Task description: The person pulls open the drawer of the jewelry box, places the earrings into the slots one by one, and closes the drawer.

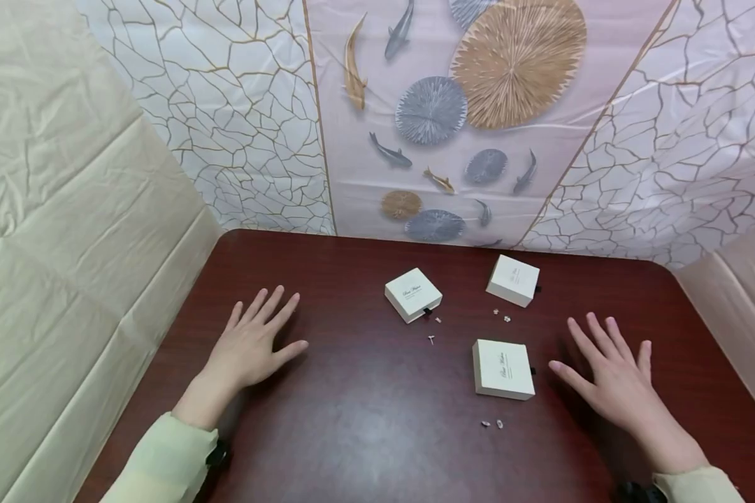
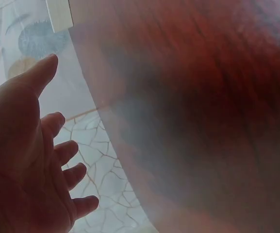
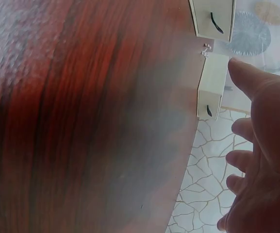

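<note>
My left hand [image 1: 247, 351] is over the left part of the dark red table, fingers spread, holding nothing. On the right, my right hand [image 1: 618, 383] is likewise spread and holds nothing, nearest to a small white drawer-style box [image 1: 503, 370]. Two small shiny pieces like stud earrings [image 1: 493, 424] lie below that box. Another white box [image 1: 413, 293] sits at the back centre, a stud-like piece [image 1: 431, 340] and a smaller piece [image 1: 438, 320] beside its black ribbon tab. Farther back right stands a third white box [image 1: 513, 281], with two tiny flower-like pieces [image 1: 507, 318] in front.
The glossy wooden table [image 1: 352, 433] has rounded far corners. A patterned cloth [image 1: 377, 175] with fish and lily-pad shapes hangs behind it. Cream fabric [image 1: 69, 209] lines the left side, and similar fabric [image 1: 736, 307] the right.
</note>
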`<state>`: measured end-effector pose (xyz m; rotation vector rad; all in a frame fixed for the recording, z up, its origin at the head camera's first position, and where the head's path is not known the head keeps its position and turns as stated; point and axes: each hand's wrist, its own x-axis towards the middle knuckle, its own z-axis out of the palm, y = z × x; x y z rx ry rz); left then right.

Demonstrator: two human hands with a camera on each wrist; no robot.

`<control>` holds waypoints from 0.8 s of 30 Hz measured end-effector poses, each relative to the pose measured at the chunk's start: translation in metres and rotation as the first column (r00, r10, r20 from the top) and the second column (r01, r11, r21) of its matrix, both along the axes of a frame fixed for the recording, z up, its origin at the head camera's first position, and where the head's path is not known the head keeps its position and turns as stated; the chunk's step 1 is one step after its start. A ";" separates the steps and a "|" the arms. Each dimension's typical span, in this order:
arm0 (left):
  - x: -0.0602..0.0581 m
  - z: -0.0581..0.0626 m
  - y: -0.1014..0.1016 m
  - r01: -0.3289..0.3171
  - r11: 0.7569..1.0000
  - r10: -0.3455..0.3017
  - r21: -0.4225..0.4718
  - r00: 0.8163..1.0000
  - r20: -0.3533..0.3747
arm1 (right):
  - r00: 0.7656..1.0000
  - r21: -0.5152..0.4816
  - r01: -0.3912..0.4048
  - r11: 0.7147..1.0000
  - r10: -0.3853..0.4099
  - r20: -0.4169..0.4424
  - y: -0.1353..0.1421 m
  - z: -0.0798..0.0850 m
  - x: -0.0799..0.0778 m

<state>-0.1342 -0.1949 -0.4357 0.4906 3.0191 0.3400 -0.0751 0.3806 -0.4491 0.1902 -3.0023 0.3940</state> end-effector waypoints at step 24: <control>-0.053 0.038 0.088 0.350 0.922 -0.365 -0.166 0.928 -0.068 | 0.997 -0.049 -0.080 0.996 0.079 -0.024 -0.020 0.015 0.005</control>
